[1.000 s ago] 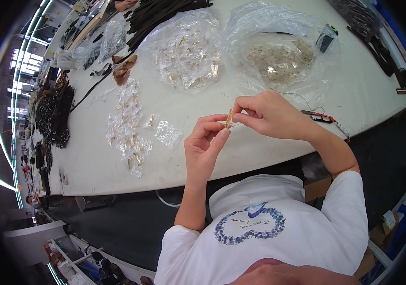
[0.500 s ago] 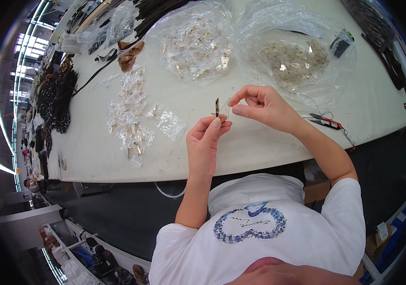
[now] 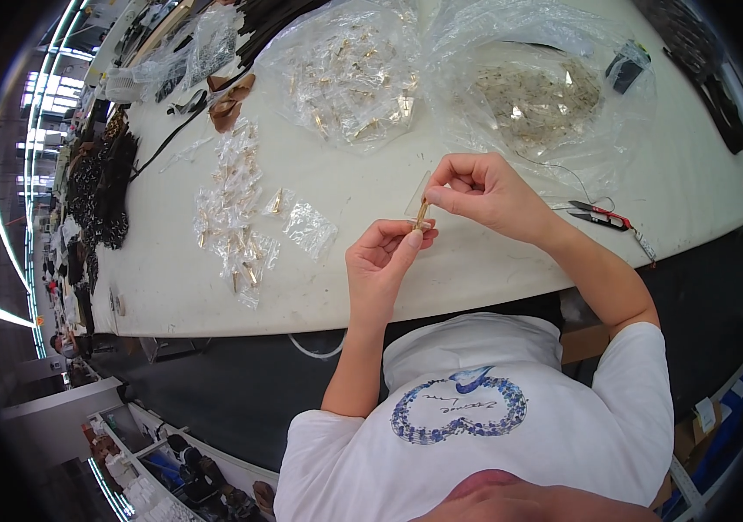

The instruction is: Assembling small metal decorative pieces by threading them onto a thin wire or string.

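Between the thumb and fingers of my left hand is a small gold metal fitting, slim and tilted, its exact kind too small to make out. My right hand is closed in a pinch at the fitting's upper end, against a thin clear plastic piece that stands up beside it. The right fingertips partly hide where the two pieces meet. Both hands are raised over the near part of the pale table.
Small clear packets with gold fittings lie left of my hands. Behind stand a bag of similar packets and an open bag of clear pieces. Red-and-black thread snips lie at right. Dark material hangs over the left edge.
My left hand has shifted slightly right, and the gold fitting has turned from upright to tilted. The right fingertips, apart from it before, now meet it.
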A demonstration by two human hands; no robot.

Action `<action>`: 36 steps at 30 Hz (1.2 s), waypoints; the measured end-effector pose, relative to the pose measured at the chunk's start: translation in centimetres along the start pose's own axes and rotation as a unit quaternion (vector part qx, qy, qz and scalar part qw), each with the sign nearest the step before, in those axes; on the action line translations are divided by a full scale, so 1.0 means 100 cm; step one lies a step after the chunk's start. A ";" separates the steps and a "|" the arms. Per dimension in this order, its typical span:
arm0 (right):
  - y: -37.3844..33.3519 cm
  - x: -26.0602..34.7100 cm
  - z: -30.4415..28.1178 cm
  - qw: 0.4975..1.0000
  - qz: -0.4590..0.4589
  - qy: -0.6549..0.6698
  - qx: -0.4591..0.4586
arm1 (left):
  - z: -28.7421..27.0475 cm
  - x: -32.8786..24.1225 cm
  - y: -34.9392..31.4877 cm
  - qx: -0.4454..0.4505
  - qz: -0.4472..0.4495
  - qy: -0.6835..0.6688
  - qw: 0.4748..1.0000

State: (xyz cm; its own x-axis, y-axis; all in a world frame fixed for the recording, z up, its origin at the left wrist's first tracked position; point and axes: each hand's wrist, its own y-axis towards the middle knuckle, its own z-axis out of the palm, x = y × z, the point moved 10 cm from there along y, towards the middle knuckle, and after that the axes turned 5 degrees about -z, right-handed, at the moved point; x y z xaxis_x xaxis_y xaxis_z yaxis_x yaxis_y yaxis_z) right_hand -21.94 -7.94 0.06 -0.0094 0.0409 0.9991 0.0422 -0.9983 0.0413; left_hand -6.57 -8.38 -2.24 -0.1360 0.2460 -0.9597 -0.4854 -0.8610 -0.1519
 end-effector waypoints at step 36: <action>-0.007 0.002 0.009 0.999 -0.014 -0.032 0.011 | -0.005 -0.007 -0.006 -0.061 0.040 -0.015 0.997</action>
State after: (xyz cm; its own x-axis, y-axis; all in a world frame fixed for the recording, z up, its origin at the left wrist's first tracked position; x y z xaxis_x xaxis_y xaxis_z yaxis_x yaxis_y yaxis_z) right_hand -21.08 -7.18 0.20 0.0527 0.0722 0.9960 0.0639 -0.9956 0.0688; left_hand -5.74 -8.22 -1.59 -0.1965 0.1853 -0.9628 -0.3637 -0.9257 -0.1039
